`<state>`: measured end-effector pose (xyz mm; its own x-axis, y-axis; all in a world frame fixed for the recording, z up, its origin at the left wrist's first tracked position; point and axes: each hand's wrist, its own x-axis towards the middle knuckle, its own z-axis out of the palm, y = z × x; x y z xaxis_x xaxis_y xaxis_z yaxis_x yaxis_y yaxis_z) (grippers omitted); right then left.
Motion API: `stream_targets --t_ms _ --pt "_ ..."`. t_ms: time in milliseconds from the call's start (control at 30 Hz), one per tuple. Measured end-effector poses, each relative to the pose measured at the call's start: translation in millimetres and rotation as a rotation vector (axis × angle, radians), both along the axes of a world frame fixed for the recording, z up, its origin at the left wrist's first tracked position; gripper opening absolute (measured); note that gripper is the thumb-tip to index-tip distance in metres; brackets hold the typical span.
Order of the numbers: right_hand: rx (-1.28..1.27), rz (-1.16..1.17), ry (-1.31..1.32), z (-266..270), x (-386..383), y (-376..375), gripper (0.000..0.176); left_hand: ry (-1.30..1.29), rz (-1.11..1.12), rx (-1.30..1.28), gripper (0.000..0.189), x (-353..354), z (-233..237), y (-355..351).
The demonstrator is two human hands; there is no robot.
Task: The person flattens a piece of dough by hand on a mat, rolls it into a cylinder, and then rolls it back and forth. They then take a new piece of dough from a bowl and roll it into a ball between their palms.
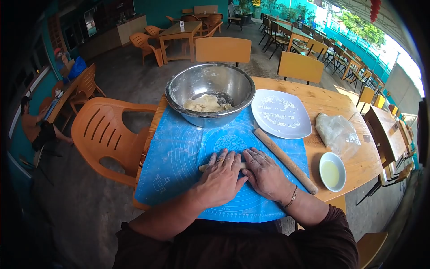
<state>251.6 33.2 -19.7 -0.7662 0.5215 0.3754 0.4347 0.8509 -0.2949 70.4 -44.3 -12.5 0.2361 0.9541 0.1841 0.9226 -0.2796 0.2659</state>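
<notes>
A thin roll of dough (204, 168) lies on a blue silicone baking mat (179, 152) printed with circles and a ruler edge. My left hand (220, 177) rests flat over its left part, fingers stretched forward. Beside it my right hand (266, 175) also lies flat on the roll, palm down. Most of the dough is hidden under both hands. A wooden rolling pin (286, 162) lies slantwise to the right of my right hand. Beyond my hands, a large steel bowl (210, 117) holds a lump of dough (207, 104).
A floury white plate (281, 114) stands right of the bowl. Further right are a plastic bag of white powder (336, 132) and a small bowl of yellowish liquid (332, 172). An orange chair (103, 134) is at the table's left. A person (38, 123) sits far left.
</notes>
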Motion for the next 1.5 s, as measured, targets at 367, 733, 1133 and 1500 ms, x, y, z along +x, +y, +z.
stream_targets --t_ms 367,733,1133,1500 --pt "0.044 0.046 -0.050 -3 2 0 0.050 0.024 -0.001 -0.065 0.068 2 -2 -1" --pt "0.043 0.039 -0.063 -5 2 1 0.052 0.045 -0.003 -0.080 0.071 1 -4 1" --pt "0.002 0.065 -0.061 -1 3 4 0.056 0.015 -0.035 -0.061 0.074 1 -3 -4" --pt "-0.036 0.008 0.120 -2 2 11 0.049 -0.007 0.032 -0.014 0.067 -2 -3 7"
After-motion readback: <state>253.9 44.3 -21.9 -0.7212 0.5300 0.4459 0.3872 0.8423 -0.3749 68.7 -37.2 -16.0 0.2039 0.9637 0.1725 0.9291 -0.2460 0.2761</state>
